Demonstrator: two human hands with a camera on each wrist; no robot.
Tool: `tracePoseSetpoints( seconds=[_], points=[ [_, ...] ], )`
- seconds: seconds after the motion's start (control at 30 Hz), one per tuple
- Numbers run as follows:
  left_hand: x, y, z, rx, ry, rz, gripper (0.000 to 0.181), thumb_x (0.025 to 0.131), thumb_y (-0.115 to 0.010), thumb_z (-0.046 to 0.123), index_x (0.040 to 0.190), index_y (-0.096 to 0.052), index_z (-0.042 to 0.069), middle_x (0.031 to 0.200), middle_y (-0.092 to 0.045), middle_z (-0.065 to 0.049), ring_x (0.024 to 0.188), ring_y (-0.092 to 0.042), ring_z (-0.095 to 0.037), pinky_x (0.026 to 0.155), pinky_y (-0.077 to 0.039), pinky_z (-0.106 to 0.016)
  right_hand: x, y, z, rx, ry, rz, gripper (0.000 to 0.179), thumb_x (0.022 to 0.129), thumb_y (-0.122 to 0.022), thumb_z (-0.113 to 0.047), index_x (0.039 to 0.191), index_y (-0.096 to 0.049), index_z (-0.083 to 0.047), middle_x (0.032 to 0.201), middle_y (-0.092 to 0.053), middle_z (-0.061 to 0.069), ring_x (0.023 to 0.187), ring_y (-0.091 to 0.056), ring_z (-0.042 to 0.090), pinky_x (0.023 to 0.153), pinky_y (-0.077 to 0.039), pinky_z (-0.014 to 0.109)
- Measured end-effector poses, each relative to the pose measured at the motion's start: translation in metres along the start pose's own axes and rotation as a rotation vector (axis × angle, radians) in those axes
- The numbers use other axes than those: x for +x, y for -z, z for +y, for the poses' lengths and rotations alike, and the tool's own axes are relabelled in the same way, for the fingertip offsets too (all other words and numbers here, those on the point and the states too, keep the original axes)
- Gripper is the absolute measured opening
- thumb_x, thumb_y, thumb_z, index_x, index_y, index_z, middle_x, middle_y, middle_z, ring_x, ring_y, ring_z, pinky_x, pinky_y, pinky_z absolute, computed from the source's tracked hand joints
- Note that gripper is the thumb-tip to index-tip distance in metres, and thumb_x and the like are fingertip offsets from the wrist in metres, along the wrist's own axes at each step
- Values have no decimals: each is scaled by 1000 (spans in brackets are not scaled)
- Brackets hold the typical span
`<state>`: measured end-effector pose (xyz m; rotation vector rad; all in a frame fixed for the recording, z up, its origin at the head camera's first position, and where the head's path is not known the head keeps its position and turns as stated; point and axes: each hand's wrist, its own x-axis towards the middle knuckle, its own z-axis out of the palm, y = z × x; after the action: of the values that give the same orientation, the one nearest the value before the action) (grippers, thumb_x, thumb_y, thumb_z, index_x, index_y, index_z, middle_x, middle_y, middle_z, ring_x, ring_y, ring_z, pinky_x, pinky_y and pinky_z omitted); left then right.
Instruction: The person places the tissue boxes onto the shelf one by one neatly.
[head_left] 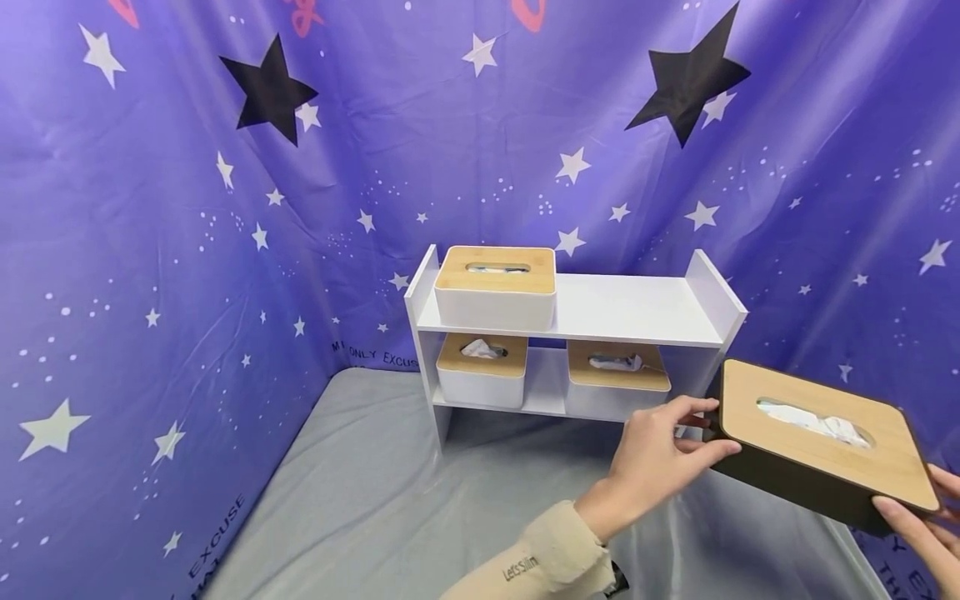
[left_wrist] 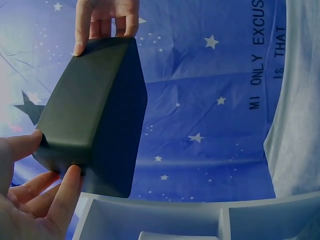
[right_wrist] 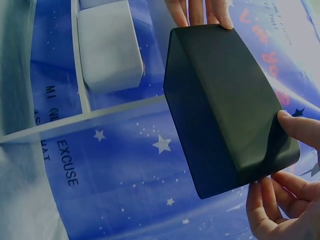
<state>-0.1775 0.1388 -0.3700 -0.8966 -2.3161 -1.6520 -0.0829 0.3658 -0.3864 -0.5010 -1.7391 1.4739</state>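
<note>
A black tissue box (head_left: 832,425) with a light wooden lid hangs in the air to the right of the white shelf, tilted in the head view. White tissue shows in the lid's oval slot. My left hand (head_left: 660,442) grips its left end, thumb on the near side and fingers behind. At the opposite end my right hand (head_left: 926,525) holds the box, partly cut off by the frame edge. Both wrist views show the box's dark sides, with the left hand (left_wrist: 45,192) and the right hand (right_wrist: 285,195) pinching its ends.
The two-tier white shelf (head_left: 637,308) stands on a grey cloth (head_left: 360,500). A white tissue box (head_left: 495,287) sits at its upper left. Below are a left white box (head_left: 482,371) and a right white box (head_left: 617,379). A purple star-patterned curtain (head_left: 450,150) hangs behind.
</note>
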Motion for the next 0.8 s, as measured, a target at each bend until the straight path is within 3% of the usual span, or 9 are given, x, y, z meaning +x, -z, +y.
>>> tracePoseSetpoints(
  seconds=[0.07, 0.2, 0.33, 0.43, 0.5, 0.63, 0.73, 0.8],
  points=[
    [-1, 4, 0, -18, 5, 4, 42, 85, -79, 28, 125, -68, 19, 108, -76, 4, 77, -67, 13, 64, -49, 0, -2, -3, -3, 34, -1, 0, 58, 85, -57, 22, 112, -63, -30, 104, -60, -17, 83, -58, -13, 69, -45, -5],
    [-3, 12, 1, -35, -1, 14, 42, 85, -80, 27, 125, -68, 18, 107, -76, 2, 76, -68, 12, 63, -50, 0, -5, -7, -9, -40, -18, 9, 58, 86, -59, 17, 116, -62, -31, 105, -57, -18, 88, -53, -9, 70, -43, -7],
    [-5, 22, 0, -44, -47, 43, 42, 85, -80, 24, 124, -68, 15, 107, -76, -2, 81, -70, 7, 66, -51, -1, -11, -13, -18, 50, -56, 29, 53, 85, -64, 16, 115, -66, -27, 105, -60, -16, 88, -54, -5, 66, -45, -5],
    [-5, 29, 0, -53, -89, 63, 41, 86, -80, 21, 123, -68, 12, 107, -76, -5, 84, -72, 2, 69, -52, -2, -16, -18, -25, 184, -36, 46, 49, 81, -66, 20, 112, -71, -19, 105, -65, -12, 86, -58, -3, 65, -48, -3],
    [-6, 34, -1, -59, -102, 73, 39, 86, -79, 21, 123, -69, 11, 106, -76, -6, 84, -73, 1, 69, -52, -2, -19, -22, -29, 201, -13, 41, 50, 79, -66, 22, 112, -72, -14, 105, -67, -11, 84, -60, -3, 66, -50, -1],
    [-10, 43, -2, -79, -111, 86, 38, 86, -79, 19, 122, -69, 11, 105, -76, -6, 81, -74, 0, 69, -53, -4, -24, -29, -37, 28, 28, 13, 55, 78, -66, 24, 121, -69, -10, 107, -66, -13, 83, -61, -5, 68, -50, -1],
    [-12, 50, -3, -81, -119, 98, 38, 87, -79, 18, 122, -68, 10, 106, -76, -7, 80, -74, -2, 69, -54, -5, -27, -33, -40, 9, 9, -15, 58, 77, -67, 25, 125, -67, -7, 108, -64, -12, 79, -63, -7, 66, -50, 0],
    [-14, 54, -3, -80, -122, 108, 38, 87, -78, 18, 123, -68, 10, 107, -76, -7, 80, -74, -2, 69, -55, -6, -29, -35, -42, 95, -17, -33, 57, 76, -67, 26, 124, -67, -3, 106, -66, -8, 78, -67, -6, 65, -52, 2]
  ],
)
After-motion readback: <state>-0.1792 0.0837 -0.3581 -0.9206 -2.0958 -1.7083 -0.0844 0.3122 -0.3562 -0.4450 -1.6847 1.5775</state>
